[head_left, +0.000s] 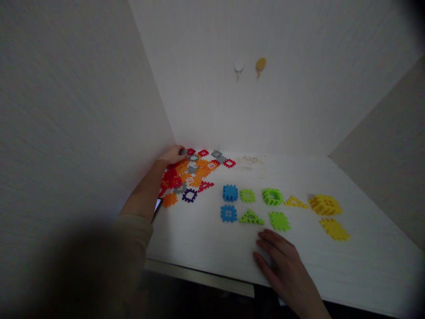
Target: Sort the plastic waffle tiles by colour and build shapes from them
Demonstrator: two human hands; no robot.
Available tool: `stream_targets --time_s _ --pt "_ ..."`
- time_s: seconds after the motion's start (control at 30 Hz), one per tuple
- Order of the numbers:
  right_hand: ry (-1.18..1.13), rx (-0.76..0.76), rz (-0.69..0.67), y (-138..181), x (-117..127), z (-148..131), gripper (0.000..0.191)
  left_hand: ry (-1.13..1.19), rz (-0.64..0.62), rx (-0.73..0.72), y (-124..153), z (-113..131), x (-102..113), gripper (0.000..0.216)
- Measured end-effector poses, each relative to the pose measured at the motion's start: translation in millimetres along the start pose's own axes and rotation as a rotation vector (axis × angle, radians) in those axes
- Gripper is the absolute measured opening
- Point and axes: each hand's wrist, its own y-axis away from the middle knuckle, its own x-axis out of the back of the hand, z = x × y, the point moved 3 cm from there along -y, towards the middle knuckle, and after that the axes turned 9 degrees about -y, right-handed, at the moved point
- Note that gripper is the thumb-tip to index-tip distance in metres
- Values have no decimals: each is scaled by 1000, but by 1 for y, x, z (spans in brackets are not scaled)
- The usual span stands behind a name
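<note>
Grey tile (183,151) first: it sits at the top of the heap (191,173) of red, orange and grey pieces, in the far left corner of the table (206,241), where the side wall (83,110) meets the back one. Our left hand (171,155) pinches it with the fingertips, as well as the blur lets us judge. The arm is stretched long because the heap lies so far off.

Our right hand (285,266) lies flat near the front edge, fingers loosely spread and holding nothing; we judge that it props us while we lean. It is near a green triangle (251,217).

We see the grey tile as small, flat and square with toothed edges. Well apart from the heap, blue tiles (229,193), green tiles (272,197) and yellow tiles (327,206) lie grouped by colour in a loose row.
</note>
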Motion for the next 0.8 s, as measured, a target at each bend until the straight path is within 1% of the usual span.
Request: stream_targets --time_s 0.1,0.17,0.23,0.3,0.33,0.4,0.43,0.5,0.57,0.67,0.73,0.8 --pt "-3 3 12 -1 0 -1 30 19 94 21 0 4 4 58" --pt "-5 0 22 -2 0 -2 29 67 163 49 5 14 9 59" --pt "-8 -4 28 -2 0 -2 29 125 215 58 16 32 15 59" --pt "-10 -6 25 -2 1 -2 29 172 234 20 34 59 20 58" --pt "-11 -5 24 -2 1 -1 29 190 226 -30 45 74 22 57" --pt "-16 4 19 -2 1 -1 29 200 173 -163 72 105 23 52" --pt "-18 9 18 -1 1 -1 30 197 149 -207 86 118 23 50" --pt "-19 12 12 -1 1 0 30 200 103 -246 116 138 20 47" --pt "-19 7 4 -1 1 0 31 223 57 -225 144 149 15 44" --pt "-24 7 7 -2 2 0 31 238 -14 -164 181 156 3 43" --pt "-26 7 16 -2 2 0 31 222 -52 -143 199 158 -5 43" --pt "-26 2 17 -3 1 0 31 197 -67 -153 211 161 -12 42"
